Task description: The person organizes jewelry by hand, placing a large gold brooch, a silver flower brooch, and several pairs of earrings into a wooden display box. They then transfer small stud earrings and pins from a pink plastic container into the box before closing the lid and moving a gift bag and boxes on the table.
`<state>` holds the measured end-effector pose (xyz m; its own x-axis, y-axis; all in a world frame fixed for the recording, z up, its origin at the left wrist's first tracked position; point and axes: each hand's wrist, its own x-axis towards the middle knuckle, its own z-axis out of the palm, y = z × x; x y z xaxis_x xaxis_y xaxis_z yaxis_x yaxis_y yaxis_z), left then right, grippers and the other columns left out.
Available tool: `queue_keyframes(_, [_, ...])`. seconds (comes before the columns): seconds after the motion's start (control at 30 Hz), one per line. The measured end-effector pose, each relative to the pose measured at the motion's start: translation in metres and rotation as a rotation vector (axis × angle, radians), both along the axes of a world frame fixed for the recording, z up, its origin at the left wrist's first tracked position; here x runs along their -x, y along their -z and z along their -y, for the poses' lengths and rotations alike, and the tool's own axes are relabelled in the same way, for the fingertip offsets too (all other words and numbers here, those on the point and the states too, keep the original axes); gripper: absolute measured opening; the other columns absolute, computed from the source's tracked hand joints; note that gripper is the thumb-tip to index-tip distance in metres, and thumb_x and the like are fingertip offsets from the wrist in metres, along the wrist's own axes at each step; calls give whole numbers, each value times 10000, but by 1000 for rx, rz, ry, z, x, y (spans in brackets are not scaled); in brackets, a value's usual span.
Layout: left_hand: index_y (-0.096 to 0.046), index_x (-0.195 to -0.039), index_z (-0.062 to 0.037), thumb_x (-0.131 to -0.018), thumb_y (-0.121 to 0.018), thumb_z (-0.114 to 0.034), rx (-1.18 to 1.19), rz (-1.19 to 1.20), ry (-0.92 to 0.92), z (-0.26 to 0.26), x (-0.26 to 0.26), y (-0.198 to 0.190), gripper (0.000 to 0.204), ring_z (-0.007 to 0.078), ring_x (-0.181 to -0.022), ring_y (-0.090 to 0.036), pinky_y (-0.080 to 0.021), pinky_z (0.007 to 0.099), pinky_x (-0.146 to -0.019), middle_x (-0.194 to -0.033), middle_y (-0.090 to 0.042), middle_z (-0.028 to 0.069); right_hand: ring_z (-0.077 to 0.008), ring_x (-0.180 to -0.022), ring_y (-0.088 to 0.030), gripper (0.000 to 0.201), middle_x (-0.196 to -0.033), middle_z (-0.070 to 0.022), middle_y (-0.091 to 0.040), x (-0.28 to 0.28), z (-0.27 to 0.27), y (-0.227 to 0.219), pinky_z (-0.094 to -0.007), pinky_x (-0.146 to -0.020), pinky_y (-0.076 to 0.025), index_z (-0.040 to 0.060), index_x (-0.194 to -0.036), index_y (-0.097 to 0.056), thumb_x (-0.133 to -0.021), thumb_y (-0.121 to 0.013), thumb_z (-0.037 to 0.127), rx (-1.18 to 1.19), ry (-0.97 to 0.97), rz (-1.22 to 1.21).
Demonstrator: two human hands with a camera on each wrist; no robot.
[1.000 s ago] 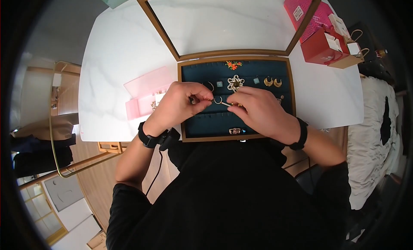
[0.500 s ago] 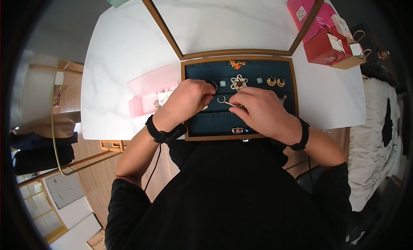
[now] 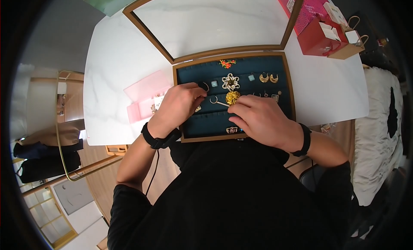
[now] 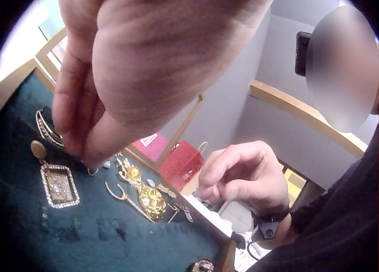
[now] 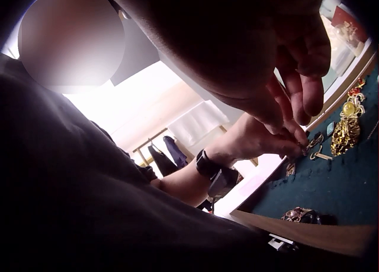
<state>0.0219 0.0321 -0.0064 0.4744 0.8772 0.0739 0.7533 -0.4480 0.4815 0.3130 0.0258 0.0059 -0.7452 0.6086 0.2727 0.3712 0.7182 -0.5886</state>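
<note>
In the head view, my left hand [image 3: 175, 107] reaches over the left side of a dark green jewelry case, its fingertips bunched beside a curved earring; whether they pinch something is hidden. The left wrist view has those fingertips [image 4: 80, 150] near a crescent earring [image 4: 47, 130] and a rectangular sparkling earring [image 4: 60, 186]. A thin hoop with a straight bar [image 3: 223, 104] lies on the green lining between my hands. My right hand [image 3: 267, 121] hovers above the case, thumb and fingers parted, with nothing visible between them. A gold cluster piece [image 3: 232, 98] is beside its fingers.
The case's wooden-framed lid [image 3: 148, 31] stands open behind. A silver flower brooch [image 3: 231, 82] and gold earrings [image 3: 274, 78] lie inside. An open pink box [image 3: 138, 111] is at left, a red bag [image 3: 318, 38] at back right.
My right hand has released the bar of the hoop and its fingers have spread, uncovering the gold cluster. My left hand has moved from the hoop to the curved earring. The head view has shifted.
</note>
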Motion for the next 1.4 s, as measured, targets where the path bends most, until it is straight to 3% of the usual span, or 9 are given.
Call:
queue_keyframes(0.27, [-815, -1046, -18, -892, -847, -22, -1, -2, 7, 0, -1, -2, 157, 374, -841, -765, -621, 441, -747, -974, -780, 126, -310, -892, -727, 161, -981, -97, -707, -1, 0, 2, -430, -756, -597, 38, -1065, -756, -968, -827, 146, 39, -4, 35])
queue_keyframes(0.37, [-813, -1038, -22, -893, -846, -22, -14, -5, 18, 0, -1, -2, 149, 368, -846, -770, -626, 434, -749, -985, -787, 119, -311, -896, -726, 161, -985, -97, -708, -1, 1, 4, -430, -757, -597, 37, -1059, -753, -966, -828, 145, 45, -5, 40])
queue_keyframes(0.43, [-806, -1018, -24, -891, -846, -20, -41, -7, 13, 0, 0, -1, 133, 361, -851, -776, -631, 425, -749, -995, -792, 114, -278, -857, -720, 159, -937, -103, -659, 0, 1, 5, -410, -712, -607, 19, -972, -714, -960, -819, 138, -11, -20, 12])
queue_keyframes(1.4, [-809, -997, -42, -864, -841, -29, -76, -78, 52, 3, -1, 6, 137, 354, -883, -766, -628, 440, -768, -995, -775, 100, -290, -860, -726, 161, -913, -117, -671, 1, 3, 4, -423, -722, -611, 4, -973, -716, -968, -816, 130, -5, -28, 28])
